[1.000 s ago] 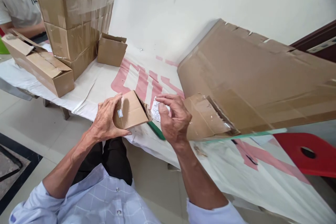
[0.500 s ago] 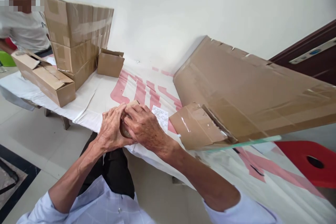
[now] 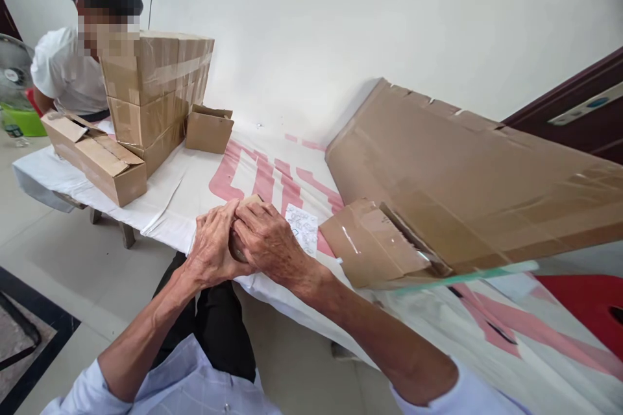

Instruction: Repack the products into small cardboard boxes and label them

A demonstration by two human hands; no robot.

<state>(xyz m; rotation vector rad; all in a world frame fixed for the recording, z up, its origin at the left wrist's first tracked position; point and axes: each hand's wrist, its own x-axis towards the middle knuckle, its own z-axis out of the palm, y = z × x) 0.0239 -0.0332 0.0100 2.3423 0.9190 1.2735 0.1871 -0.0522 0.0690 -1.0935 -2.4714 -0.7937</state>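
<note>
At the table's front edge, a small brown cardboard-coloured object [image 3: 237, 251] is gripped between my two hands. Most of it is hidden by the fingers, so its exact kind does not show. My left hand [image 3: 214, 244] is wrapped round its left side, thumb underneath. From the right, my right hand [image 3: 270, 243] curls its fingers over the top and front. Just right of the hands, a printed white sheet [image 3: 302, 227] lies on the cloth, close to a brown cardboard box [image 3: 374, 240] with a loose flap.
Stacked taped cartons [image 3: 150, 87] stand at back left, with a long box [image 3: 97, 159] and a small open box [image 3: 209, 130] beside them. A person in a white shirt [image 3: 68, 68] sits behind. A large cardboard sheet [image 3: 438, 162] leans right, near a red stool [image 3: 584, 305].
The view has shifted, bringing more of the person and a fan into sight at left. Both hands keep their grip on the small object, with little visible movement.
</note>
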